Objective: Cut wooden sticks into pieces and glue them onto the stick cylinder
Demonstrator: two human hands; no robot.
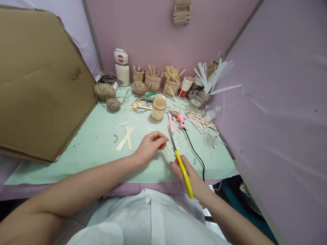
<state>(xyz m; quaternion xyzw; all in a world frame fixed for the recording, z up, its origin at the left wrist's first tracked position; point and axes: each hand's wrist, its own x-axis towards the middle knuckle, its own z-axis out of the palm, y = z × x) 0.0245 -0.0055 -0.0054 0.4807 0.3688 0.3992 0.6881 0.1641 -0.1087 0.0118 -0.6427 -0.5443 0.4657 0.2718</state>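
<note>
Bare hands [192, 175], yellow-handled metal scissors [178, 159]

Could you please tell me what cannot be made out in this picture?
Head view:
Left hand: whether it pinches anything is too small to tell.
Right hand: some fingers hidden by the scissors and palm.
Cardboard: left side cut off by the picture's edge.
Wooden cup: inner bottom hidden by its wall.

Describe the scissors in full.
The scissors have slim grey blades, metal by the look, and a bright yellow handle, apparently plastic. The right hand holds them by the handle. They point away from the body, over the table, the blades beside the left hand. Whether the blades are fully closed is unclear.
</note>
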